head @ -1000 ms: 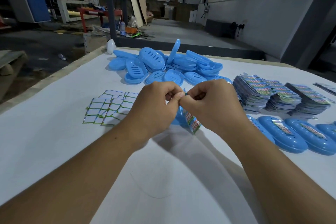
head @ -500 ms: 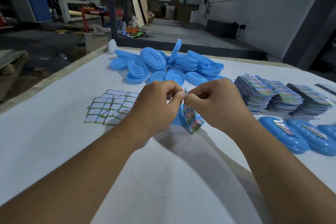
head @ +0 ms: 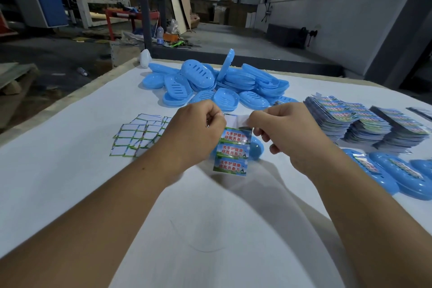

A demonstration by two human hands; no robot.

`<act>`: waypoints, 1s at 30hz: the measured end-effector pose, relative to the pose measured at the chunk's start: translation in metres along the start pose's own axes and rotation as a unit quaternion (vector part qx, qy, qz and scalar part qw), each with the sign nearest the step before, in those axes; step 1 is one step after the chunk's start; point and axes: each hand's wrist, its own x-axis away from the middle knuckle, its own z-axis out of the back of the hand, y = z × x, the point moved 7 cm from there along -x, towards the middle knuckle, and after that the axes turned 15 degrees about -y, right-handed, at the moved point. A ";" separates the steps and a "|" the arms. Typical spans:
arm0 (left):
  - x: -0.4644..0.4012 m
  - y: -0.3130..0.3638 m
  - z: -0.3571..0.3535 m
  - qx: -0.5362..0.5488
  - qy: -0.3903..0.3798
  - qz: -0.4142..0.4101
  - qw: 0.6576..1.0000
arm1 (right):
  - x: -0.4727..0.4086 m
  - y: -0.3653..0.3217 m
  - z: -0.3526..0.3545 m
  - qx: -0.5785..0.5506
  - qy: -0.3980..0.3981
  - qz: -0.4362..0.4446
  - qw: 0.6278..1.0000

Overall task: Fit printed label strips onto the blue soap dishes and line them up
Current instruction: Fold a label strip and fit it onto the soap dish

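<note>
Item, mid-bench: our left hand (head: 196, 133) and right hand (head: 287, 135) each pinch a top corner of a label strip (head: 231, 151), hanging printed face toward us; a blue soap dish (head: 256, 147) lies just behind. Step, we judge: peeling the backing. Next: lay it square on the dish. Right edge: labelled dishes (head: 383, 175). Far edge: unlabelled dishes (head: 210, 84).

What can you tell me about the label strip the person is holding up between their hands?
The label strip is a glossy printed sheet of three stacked labels, each with red characters on blue above green. It hangs upright over the table, its white top edge pinched by the left hand and the right hand. A blue soap dish lies just behind it.
</note>
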 end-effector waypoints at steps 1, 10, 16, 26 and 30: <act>-0.001 -0.002 -0.001 0.002 -0.003 0.009 1.000 | 0.000 0.001 0.000 -0.010 0.001 -0.006 1.000; -0.004 -0.017 0.003 0.021 -0.008 0.074 0.997 | 0.001 0.007 0.010 -0.066 0.019 -0.037 0.997; -0.005 -0.024 0.012 -0.002 -0.014 0.133 0.991 | 0.001 0.011 0.014 -0.078 0.030 -0.038 0.996; 0.002 -0.050 0.040 -0.350 -0.057 0.293 0.888 | -0.002 0.015 0.010 -0.064 0.022 -0.045 0.997; 0.004 -0.048 0.050 -0.426 -0.033 0.289 0.857 | -0.004 0.016 0.009 -0.051 0.027 -0.036 0.998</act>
